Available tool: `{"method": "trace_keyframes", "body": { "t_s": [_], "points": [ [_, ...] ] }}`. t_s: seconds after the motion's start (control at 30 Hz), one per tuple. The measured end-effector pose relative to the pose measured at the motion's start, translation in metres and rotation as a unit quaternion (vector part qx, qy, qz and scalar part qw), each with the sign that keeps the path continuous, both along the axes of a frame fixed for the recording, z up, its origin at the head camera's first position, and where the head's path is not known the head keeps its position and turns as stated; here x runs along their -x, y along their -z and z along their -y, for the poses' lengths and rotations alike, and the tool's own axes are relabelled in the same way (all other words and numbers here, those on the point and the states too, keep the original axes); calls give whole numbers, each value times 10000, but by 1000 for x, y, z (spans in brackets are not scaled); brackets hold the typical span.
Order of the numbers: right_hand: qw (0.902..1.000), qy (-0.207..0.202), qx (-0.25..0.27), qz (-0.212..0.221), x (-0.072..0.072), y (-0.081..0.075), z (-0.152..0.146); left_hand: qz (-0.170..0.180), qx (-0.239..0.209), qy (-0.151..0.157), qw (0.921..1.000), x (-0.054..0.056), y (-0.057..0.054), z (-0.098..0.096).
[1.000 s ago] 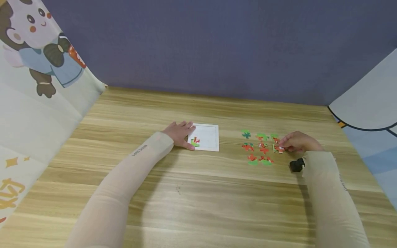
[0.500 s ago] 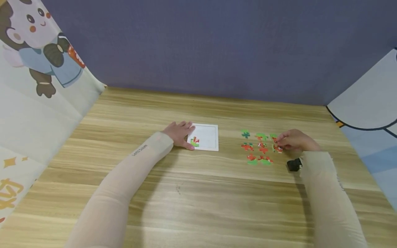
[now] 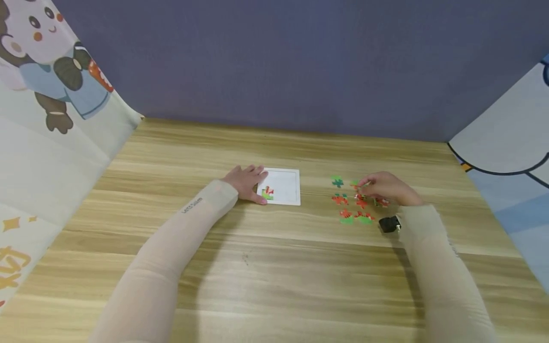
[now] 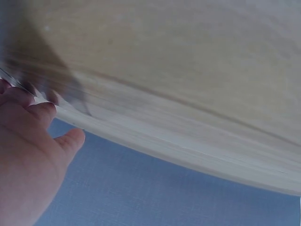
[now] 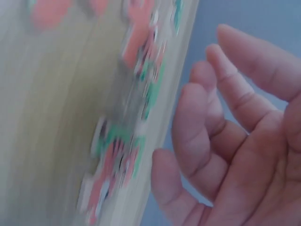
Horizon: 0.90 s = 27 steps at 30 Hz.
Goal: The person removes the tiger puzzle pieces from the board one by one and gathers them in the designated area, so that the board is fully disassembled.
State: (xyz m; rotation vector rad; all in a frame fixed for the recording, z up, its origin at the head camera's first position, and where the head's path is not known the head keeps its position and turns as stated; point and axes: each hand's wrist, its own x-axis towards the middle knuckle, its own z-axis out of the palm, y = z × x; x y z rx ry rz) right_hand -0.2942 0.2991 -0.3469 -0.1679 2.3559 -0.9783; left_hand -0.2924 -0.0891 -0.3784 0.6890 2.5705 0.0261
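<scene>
My left hand (image 3: 244, 183) rests spread on the left edge of a white puzzle tray (image 3: 286, 186). One green-and-red jigsaw piece (image 3: 268, 193) lies in the tray's near left corner. In the left wrist view, the fingers of the left hand (image 4: 28, 146) reach toward the table's far side. On the right, my right hand (image 3: 388, 187) hovers over loose jigsaw pieces (image 3: 340, 200), above the middle and right columns, covering part of them. The right wrist view shows that hand (image 5: 235, 136) with fingers loosely bent, nothing visible between them, apart from the blurred pieces (image 5: 113, 165).
Further jigsaw pieces (image 3: 364, 218) lie in rough rows right of the tray. A small black device (image 3: 389, 224) sits at the right wrist. The wooden table (image 3: 274, 286) meets a dark blue panel (image 3: 274, 62) at the back; printed white panels (image 3: 55, 143) flank it.
My right hand has shifted left, from the rightmost column of pieces toward the middle one, and the pieces at far right show again. The left hand stays on the tray.
</scene>
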Motion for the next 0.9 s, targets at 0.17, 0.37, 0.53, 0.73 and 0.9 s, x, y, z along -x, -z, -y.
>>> {"method": "trace_keyframes", "body": {
  "t_s": [0.17,0.37,0.53,0.73,0.9],
  "points": [
    [9992,-93,-151,-359,0,0,19,-56,59,62,9999,1,0,1],
    [9984,-226,-117,-514,3,1,42,-82,66,60,9999,0,-1,3],
    [9965,-450,-129,-689,8,4,63,-21,78,32,10000,0,-1,4],
    [9909,-727,-382,-1067,11,5,93,-41,11,49,10000,-2,-4,4],
    [9830,-1097,-524,-1374,12,5,117,-52,3,35,10000,-3,-5,3]
  ]
}}
